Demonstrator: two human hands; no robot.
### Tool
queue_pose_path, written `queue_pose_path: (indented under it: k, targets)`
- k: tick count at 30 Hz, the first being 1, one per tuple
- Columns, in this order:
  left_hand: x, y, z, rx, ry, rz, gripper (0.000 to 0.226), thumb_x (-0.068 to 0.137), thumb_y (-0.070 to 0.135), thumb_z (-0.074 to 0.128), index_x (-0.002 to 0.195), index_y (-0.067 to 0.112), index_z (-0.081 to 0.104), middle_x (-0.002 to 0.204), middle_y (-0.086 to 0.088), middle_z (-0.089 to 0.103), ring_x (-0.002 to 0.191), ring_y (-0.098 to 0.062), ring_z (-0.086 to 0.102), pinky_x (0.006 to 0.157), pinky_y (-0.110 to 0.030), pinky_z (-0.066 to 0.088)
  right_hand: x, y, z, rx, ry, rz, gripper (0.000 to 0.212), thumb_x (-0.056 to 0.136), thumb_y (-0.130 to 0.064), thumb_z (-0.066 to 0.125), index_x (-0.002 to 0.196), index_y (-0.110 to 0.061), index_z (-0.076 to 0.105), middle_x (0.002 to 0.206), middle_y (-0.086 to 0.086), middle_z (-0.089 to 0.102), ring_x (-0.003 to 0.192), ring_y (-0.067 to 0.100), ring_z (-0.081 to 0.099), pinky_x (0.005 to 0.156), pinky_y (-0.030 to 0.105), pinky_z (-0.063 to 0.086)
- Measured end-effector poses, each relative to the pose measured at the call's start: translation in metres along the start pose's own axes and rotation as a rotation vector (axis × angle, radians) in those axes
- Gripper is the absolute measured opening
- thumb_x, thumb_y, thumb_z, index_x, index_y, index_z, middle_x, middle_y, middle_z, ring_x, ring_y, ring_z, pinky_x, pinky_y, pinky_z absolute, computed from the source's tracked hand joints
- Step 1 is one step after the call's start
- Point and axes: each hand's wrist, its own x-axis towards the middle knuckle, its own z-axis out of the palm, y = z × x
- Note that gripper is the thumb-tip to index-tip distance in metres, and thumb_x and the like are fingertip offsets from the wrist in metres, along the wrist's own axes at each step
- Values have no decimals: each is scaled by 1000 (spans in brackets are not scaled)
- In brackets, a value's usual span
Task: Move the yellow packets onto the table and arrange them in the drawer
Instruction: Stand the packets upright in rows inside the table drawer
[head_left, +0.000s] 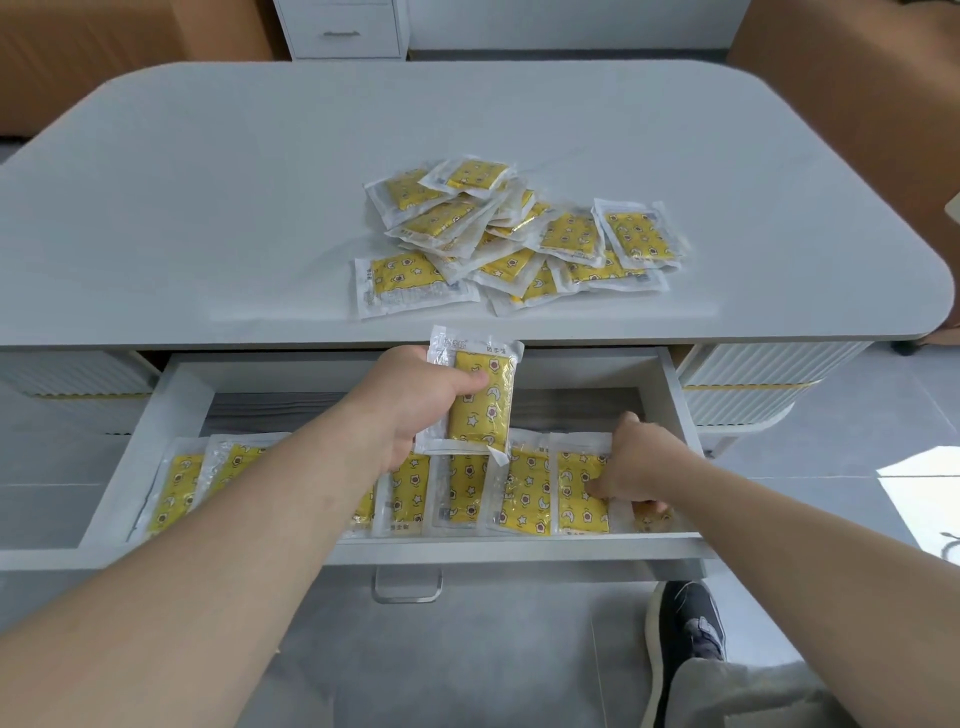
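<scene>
text: small print on held packet (475, 400) | legibility: too blurred to read

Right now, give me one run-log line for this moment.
left hand: holds packet above drawer | right hand: grips rightmost packet in row | pile: on table

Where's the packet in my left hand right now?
Head view, centre: the left hand grips the packet upright over the open drawer, just above the row laid inside and below the table edge.
</scene>
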Motion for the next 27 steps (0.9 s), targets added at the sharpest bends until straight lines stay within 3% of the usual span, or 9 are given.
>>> queue_pose_path:
  k: [4,8,10,13,17,20,22,27]
  targets:
    - [2,0,-4,17,-3,-19,20,88,19,76,107,17,71,103,2,75,95,-11,65,86,-34,39,-1,-4,3,-97,88,-9,84,82,-31,80,144,-15,25,114,11,56,91,25,63,74,37,60]
    - [2,2,-13,89,-30,-35,19,86,20,79,99,18,67,98,3,73,95,-12,64,86,-32,39,-15,-20,-12,-226,109,-47,76,86,-26,74,141,-13,24,108,8,46,87,25,58,67,35,51]
    - [3,5,-24,172,-58,-45,22,82,19,83,96,18,65,92,3,74,88,-11,67,92,-32,44,-27,-33,-25,-272,120,-135,64,87,-27,73,135,-12,33,101,3,53,87,25,59,67,36,50]
    - [4,10,-45,302,-65,-56,33,76,17,87,105,14,72,91,-3,79,90,-23,75,92,-44,57,-41,-54,-36,-219,100,-302,34,87,-37,73,102,-10,57,88,0,63,80,19,61,71,35,54]
    - [3,10,-71,405,-25,-92,30,78,16,86,104,11,72,94,-7,79,93,-26,75,87,-41,60,-50,-85,-34,-91,120,-452,26,92,-33,64,82,-10,60,77,3,61,65,17,53,58,29,47]
    - [7,6,-88,446,-6,-129,31,79,16,85,106,10,71,100,-10,77,99,-29,73,93,-50,57,-48,-108,-27,-30,116,-500,17,92,-21,59,79,-11,54,76,5,54,65,20,47,56,29,39]
    - [10,2,-99,462,-19,-166,26,83,14,82,106,9,70,100,-11,77,96,-28,74,92,-47,58,-48,-122,-21,-19,106,-530,13,90,-15,56,78,-12,53,76,5,51,66,22,45,56,30,37]
    - [25,-19,-121,515,-32,-312,25,89,15,76,112,7,69,103,-14,76,96,-33,74,91,-50,58,-51,-144,-11,-31,108,-568,10,89,-12,54,78,-13,55,77,3,54,67,22,49,57,30,41]
